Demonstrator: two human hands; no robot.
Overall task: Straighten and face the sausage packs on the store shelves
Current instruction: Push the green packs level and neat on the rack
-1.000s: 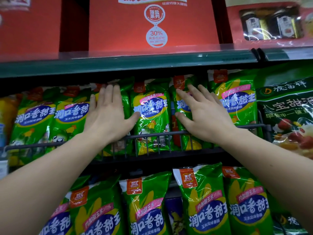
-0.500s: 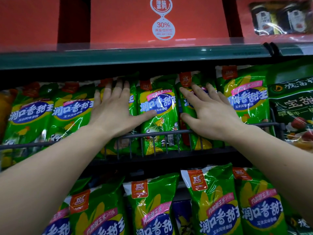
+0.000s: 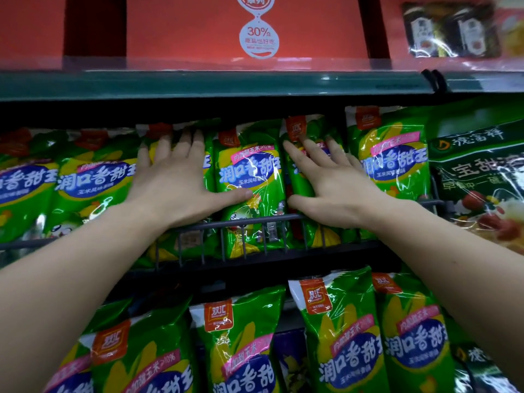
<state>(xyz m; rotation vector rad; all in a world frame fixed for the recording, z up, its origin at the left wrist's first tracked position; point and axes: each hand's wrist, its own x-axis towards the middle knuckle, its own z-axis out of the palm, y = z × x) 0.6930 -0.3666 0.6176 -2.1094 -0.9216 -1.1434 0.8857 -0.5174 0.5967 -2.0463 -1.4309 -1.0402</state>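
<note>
One wide-angle view is given, taken from the head and turned forward at the shelves (image 3: 198, 83) at close range. The wire rail (image 3: 269, 217) is framed near mid-picture, with the left hand (image 3: 175, 182) and right hand (image 3: 334, 180) just above it.

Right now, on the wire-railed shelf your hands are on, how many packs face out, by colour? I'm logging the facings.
Bright green sausage packs: 6 (one under the left hand, one under the right hand, leftmost cut by the frame edge)
Dark green pack: 1
Total: 7
</note>
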